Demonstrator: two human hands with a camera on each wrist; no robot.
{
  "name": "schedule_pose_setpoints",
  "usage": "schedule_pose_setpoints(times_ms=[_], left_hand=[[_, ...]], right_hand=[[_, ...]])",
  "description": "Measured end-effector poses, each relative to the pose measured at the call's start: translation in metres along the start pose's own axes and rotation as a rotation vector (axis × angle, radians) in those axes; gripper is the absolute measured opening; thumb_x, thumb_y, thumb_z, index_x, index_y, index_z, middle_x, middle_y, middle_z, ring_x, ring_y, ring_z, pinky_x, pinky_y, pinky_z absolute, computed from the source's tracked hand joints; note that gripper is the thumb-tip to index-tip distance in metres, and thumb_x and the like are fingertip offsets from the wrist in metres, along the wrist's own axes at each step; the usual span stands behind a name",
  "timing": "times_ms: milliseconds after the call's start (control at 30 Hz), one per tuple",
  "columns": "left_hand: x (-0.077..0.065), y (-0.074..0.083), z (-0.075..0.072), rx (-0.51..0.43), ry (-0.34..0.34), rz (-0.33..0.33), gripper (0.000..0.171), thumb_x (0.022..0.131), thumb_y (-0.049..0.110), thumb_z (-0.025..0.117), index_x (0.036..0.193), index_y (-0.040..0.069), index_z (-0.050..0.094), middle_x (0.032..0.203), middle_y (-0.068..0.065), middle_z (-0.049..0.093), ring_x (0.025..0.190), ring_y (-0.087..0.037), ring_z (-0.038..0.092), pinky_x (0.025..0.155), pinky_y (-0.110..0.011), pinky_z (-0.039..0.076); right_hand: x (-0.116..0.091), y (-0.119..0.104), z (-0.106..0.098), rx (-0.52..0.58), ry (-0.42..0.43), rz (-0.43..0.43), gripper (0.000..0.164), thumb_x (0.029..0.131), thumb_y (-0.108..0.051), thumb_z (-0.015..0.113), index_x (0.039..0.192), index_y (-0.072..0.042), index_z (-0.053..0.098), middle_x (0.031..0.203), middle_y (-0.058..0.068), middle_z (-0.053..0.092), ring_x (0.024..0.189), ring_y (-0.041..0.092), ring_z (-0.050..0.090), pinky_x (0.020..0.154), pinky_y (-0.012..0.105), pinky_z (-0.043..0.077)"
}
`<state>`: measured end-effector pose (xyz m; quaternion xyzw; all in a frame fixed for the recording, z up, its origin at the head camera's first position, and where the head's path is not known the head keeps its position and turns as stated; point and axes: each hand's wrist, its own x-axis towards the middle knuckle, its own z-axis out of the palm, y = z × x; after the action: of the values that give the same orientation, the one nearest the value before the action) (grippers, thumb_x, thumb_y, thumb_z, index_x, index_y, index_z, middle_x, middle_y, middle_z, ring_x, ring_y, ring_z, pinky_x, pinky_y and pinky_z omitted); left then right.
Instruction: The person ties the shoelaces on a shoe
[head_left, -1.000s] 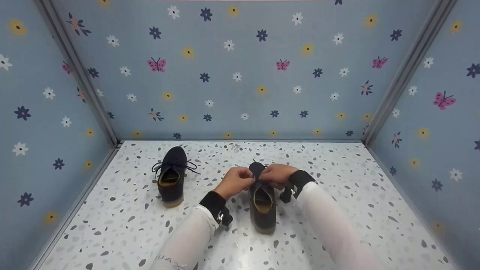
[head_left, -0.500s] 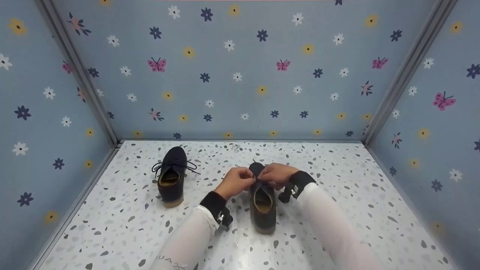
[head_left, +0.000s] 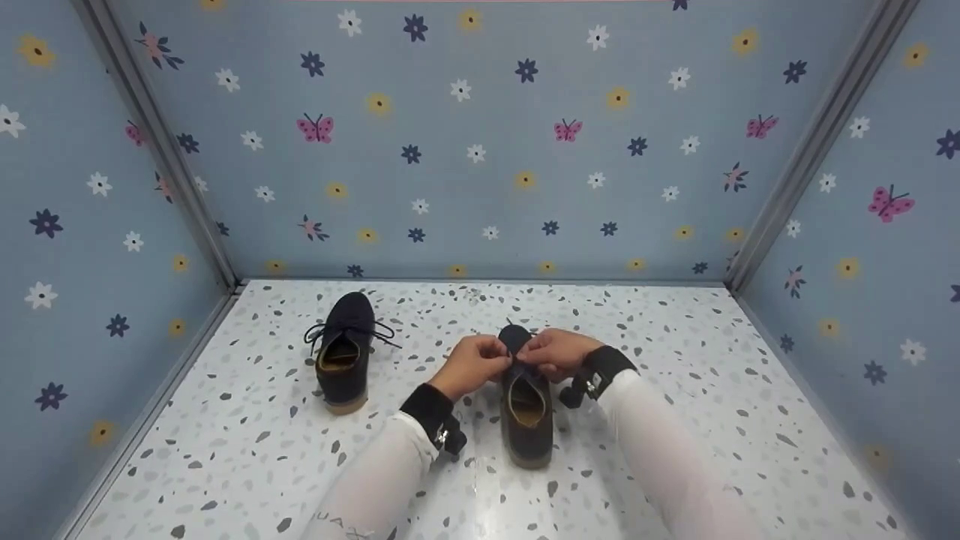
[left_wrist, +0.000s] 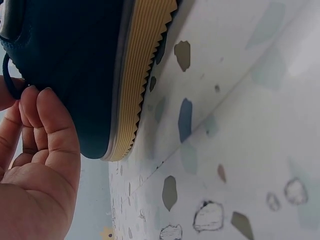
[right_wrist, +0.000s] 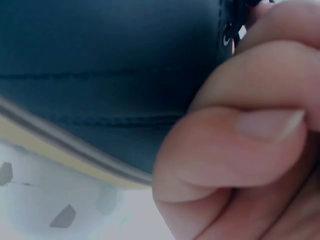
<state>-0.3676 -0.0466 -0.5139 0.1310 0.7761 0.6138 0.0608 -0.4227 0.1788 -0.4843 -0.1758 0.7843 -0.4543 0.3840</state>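
A dark lace-up shoe (head_left: 528, 439) stands on the floor between my hands, its toe pointing away from me. Over its front, my left hand (head_left: 472, 366) pinches the shoelace (left_wrist: 7, 75), which bends in a dark loop by the fingertips in the left wrist view. Close opposite, my right hand (head_left: 559, 352) has its fingers curled at the lacing, beside a metal eyelet (right_wrist: 227, 37) in the right wrist view. Both hands partly hide the laces in the head view. The shoe's pale ridged sole (left_wrist: 131, 80) rests on the floor.
To the left stands the matching dark shoe (head_left: 346, 382), its laces tied in a bow (head_left: 346, 328). The white speckled floor (head_left: 660, 315) ends at a blue flowered wall (head_left: 480, 210) behind, with similar panels at both sides.
My right hand and wrist have shifted very slightly at the lacing. The left hand and both shoes stay in place.
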Motion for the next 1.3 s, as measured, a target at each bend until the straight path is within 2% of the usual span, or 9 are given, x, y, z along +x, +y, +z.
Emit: schedule_pose_setpoints(times_ms=[433,667,833,933,1067,1300], left_hand=[[-0.003,0.003,0.001,0.042,0.012,0.026,0.007,0.092,0.005,0.072,0.094,-0.001,0.069,0.08,0.004,0.065,0.073,-0.007,0.064,0.068,-0.026,0.06],[-0.004,0.004,0.002,0.049,0.006,0.034,0.008,0.091,0.006,0.072,0.094,-0.001,0.07,0.081,0.004,0.066,0.074,-0.007,0.065,0.07,-0.026,0.06],[-0.003,0.004,0.002,0.049,0.0,0.035,0.007,0.092,0.006,0.071,0.094,-0.001,0.069,0.081,0.005,0.065,0.074,-0.007,0.064,0.07,-0.026,0.06],[-0.003,0.004,0.001,0.042,-0.004,0.028,0.007,0.093,0.005,0.071,0.094,-0.001,0.069,0.081,0.005,0.065,0.074,-0.007,0.065,0.07,-0.026,0.061],[-0.002,0.004,0.001,0.035,-0.004,0.018,0.006,0.093,0.006,0.07,0.095,-0.001,0.069,0.082,0.005,0.065,0.075,-0.007,0.066,0.07,-0.027,0.061],[-0.004,0.004,0.001,0.026,0.002,0.006,0.007,0.093,0.006,0.069,0.095,0.0,0.068,0.083,0.003,0.065,0.075,-0.008,0.065,0.069,-0.026,0.061]], right_hand=[[-0.001,-0.002,0.001,0.034,-0.058,0.002,0.03,0.107,-0.025,0.054,0.115,-0.003,0.073,0.049,-0.011,0.04,0.042,0.002,0.036,0.043,0.019,0.029],[-0.001,-0.001,0.001,0.061,-0.068,0.018,0.025,0.108,-0.023,0.054,0.112,-0.004,0.07,0.049,-0.012,0.039,0.042,0.002,0.036,0.043,0.02,0.03],[0.0,-0.003,0.002,0.043,-0.047,0.025,0.018,0.107,-0.021,0.054,0.102,-0.008,0.065,0.054,-0.011,0.045,0.045,0.002,0.04,0.045,0.019,0.034],[0.0,-0.002,0.005,0.042,-0.005,0.026,0.015,0.107,-0.022,0.054,0.102,-0.009,0.061,0.057,-0.009,0.053,0.046,0.002,0.046,0.047,0.019,0.039],[0.0,0.001,0.008,0.103,0.039,0.014,0.011,0.108,-0.021,0.055,0.105,-0.01,0.056,0.061,-0.007,0.062,0.046,0.003,0.053,0.048,0.019,0.045],[-0.006,0.009,0.01,0.285,0.076,-0.012,0.014,0.108,-0.019,0.054,0.097,-0.013,0.048,0.065,-0.002,0.068,0.052,0.005,0.06,0.052,0.02,0.05]])
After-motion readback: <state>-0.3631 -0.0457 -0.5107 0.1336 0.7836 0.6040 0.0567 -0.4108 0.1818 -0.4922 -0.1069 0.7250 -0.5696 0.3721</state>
